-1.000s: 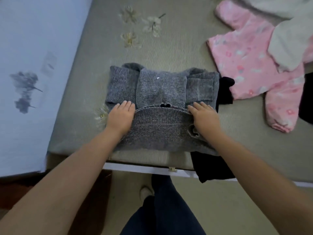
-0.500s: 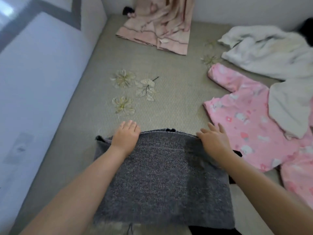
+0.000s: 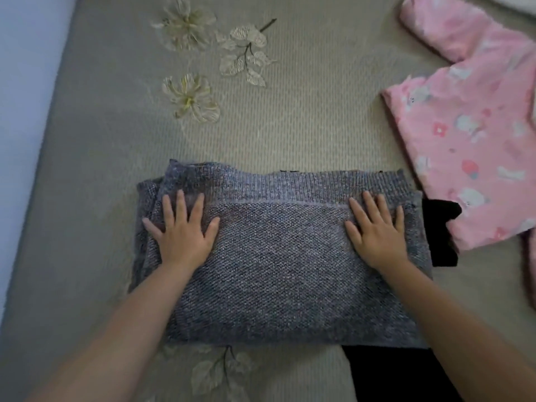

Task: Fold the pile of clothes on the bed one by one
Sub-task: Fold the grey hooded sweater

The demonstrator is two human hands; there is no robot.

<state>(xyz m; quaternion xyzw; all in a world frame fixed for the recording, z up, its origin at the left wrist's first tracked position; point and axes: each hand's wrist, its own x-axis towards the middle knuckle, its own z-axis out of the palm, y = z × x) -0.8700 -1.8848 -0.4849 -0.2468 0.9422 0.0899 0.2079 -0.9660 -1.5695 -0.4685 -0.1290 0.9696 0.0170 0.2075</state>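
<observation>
My left hand (image 3: 183, 231) and right hand (image 3: 377, 232) flat, ungripped, on sweater (image 3: 278, 265); soft, thick knit, probably floppy; lift by side edges.

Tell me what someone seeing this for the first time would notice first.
Two bare hands, the left hand and right hand, press flat with fingers spread on a folded grey knit sweater at the centre of the bed. To its right lies an unfolded pink printed top, and black clothing peeks out between them.
</observation>
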